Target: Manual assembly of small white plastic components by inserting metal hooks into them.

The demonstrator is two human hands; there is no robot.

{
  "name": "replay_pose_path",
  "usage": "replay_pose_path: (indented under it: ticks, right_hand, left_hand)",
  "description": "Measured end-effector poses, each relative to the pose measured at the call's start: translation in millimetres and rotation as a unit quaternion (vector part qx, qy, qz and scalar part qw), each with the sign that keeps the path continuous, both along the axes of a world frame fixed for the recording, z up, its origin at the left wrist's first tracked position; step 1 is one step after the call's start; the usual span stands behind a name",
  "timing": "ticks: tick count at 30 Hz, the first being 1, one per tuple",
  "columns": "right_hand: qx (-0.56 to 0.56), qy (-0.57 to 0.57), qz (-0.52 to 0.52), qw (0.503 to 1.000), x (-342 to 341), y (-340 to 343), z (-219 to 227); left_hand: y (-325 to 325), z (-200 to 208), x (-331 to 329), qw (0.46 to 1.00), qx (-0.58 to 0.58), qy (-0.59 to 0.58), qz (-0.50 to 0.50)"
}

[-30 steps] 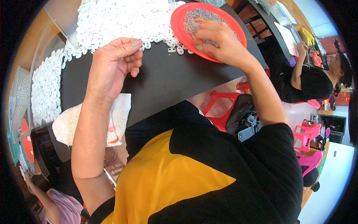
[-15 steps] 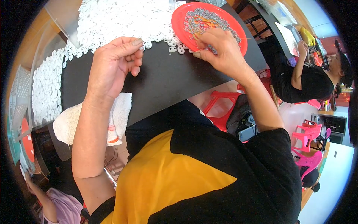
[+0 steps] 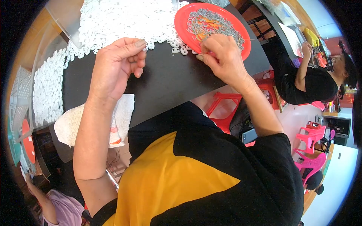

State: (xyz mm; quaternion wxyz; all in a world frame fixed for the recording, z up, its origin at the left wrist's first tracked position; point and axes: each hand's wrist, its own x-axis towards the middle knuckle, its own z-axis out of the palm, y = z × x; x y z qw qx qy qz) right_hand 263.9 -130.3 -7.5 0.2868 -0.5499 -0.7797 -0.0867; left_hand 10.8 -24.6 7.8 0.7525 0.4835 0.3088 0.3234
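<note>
We see our left hand (image 3: 115, 69) raised over the black table (image 3: 169, 81), thumb and forefinger pressed together on a small white plastic piece (image 3: 144, 48) at the near edge of the heap of white pieces (image 3: 124, 19) that covers the far left of the table. Our right hand (image 3: 222, 58) rests at the near rim of the red plate (image 3: 181, 20), fingers pinched together among the thin grey metal bits (image 3: 211, 24) piled on it — whether one is actually caught between them we cannot tell, since the knuckles cover the tips. A few loose white pieces (image 3: 177, 45) lie on the table between heap and plate. The risks, as we judge them: the tiny piece could slip from the left pinch and vanish into the heap, or the right wrist could nudge the plate, which sits close to the table's right edge, and scatter the metal bits. A white towel (image 3: 94, 120) hangs over the near edge, under our left forearm. The heap's far side is cut off by the frame, the exact shape of the metal bits is too small to make out, and another person (image 3: 316, 81) sits at the far right.
</note>
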Motion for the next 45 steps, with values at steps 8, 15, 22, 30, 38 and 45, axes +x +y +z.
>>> replay_pose_path:
  ticks: [8,15,22,30,38,45]
  right_hand:
    - [0.055,-0.091,-0.028,0.994,-1.0,1.0,-14.4]
    - [0.064,-0.103,-0.036,0.992,-11.2,-1.4,-8.0]
    - [-0.046,0.109,0.054,0.991,-72.8,27.3,20.0]
    - [0.048,-0.028,0.114,0.992,-140.7,61.6,36.8]
    - [0.032,-0.028,0.165,0.985,-158.3,87.4,45.8]
    - [0.033,0.222,0.215,0.951,-157.4,92.1,36.9]
  left_hand:
    - [0.5,-2.1,-0.2,1.0,0.011,0.0,0.006]
    - [0.9,-2.1,-1.4,1.0,0.018,-0.013,-0.009]
    - [0.9,-7.2,0.5,0.999,-0.003,-0.03,0.027]
    - [16.2,-4.0,-12.1,0.976,-0.087,-0.162,0.113]
    - [22.0,6.3,-19.8,0.952,-0.134,-0.242,0.132]
    - [26.2,-0.2,-20.3,0.949,-0.078,-0.263,0.155]
